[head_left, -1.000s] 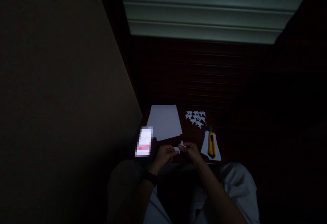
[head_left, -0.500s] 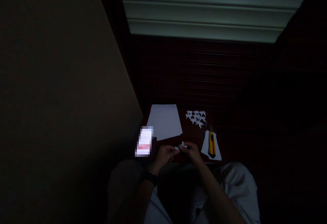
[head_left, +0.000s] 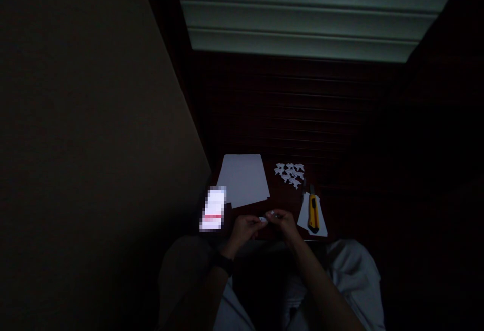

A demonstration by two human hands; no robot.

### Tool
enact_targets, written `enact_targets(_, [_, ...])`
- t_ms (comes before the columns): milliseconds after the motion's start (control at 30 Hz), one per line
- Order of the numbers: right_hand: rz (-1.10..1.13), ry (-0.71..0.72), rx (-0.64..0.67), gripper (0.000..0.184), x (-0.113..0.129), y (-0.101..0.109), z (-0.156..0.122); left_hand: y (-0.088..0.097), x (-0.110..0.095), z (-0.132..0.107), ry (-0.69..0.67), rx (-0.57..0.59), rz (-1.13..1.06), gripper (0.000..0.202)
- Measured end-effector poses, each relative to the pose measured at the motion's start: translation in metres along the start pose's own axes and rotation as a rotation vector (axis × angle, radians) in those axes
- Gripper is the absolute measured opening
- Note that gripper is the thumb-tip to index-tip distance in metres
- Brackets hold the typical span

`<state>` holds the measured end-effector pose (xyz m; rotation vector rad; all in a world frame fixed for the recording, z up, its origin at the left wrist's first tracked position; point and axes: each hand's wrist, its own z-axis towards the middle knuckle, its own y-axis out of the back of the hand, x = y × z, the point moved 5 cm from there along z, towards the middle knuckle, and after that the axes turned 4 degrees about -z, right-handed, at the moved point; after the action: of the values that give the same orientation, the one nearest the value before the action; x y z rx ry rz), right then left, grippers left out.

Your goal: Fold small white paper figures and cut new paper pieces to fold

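Observation:
Between my two hands, near the table's front edge, is a small piece of folded white paper (head_left: 262, 219). My left hand (head_left: 245, 228) pinches its left end, thumb against fingers. On its right end my right hand (head_left: 283, 221) is closed, and those fingertips cover part of the paper. How the folds run is too small and dark to make out. Beyond my right hand lies a group of several small folded paper figures (head_left: 290, 174), white and pointed.
A stack of white paper sheets (head_left: 244, 180) lies at the back left of the dark table. A lit phone (head_left: 214, 209), blurred out, is at the left edge. To the right, a yellow box cutter (head_left: 313, 215) rests on smaller paper pieces (head_left: 322, 227). A wall (head_left: 94, 119) rises close on the left.
My right fingers have shifted slightly on the folded paper, and less of its right end shows above them. My left hand has hardly moved.

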<state>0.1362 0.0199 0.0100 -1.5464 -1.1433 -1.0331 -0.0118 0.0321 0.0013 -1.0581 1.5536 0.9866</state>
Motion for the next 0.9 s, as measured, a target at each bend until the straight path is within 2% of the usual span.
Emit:
enact_targets(133, [0.028,0.038,0.057,0.054,0.005,0.006,-0.005,0.003,-0.002,-0.001,-0.006,-0.027,-0.082,0.037])
enact_targets(167, [0.027,0.037,0.075,0.055,0.004,0.007,-0.006,0.003,-0.003,-0.001,-0.005,-0.027,-0.096,0.037])
enact_targets(300, [-0.033,0.0,0.144,0.04,-0.002,0.005,-0.005,0.003,-0.005,-0.001,0.005,0.005,-0.122,0.038])
enact_targets(467, [-0.015,-0.013,0.144,0.043,-0.006,0.002,-0.005,0.005,-0.012,-0.003,-0.018,-0.009,-0.246,0.055])
enact_targets(533, [0.005,0.015,0.119,0.044,-0.004,0.003,-0.007,0.006,-0.013,-0.005,-0.003,-0.025,-0.275,0.055])
enact_targets(633, [-0.063,0.033,0.141,0.043,-0.004,0.001,-0.009,0.005,-0.014,-0.006,0.022,-0.017,-0.207,0.047])
enact_targets(733, [-0.2,0.067,0.214,0.04,-0.002,-0.003,-0.012,0.004,-0.015,-0.005,-0.013,-0.004,-0.119,0.045])
enact_targets(900, [-0.286,0.144,0.244,0.035,0.003,-0.004,-0.013,0.005,-0.014,-0.005,-0.044,-0.011,-0.109,0.045])
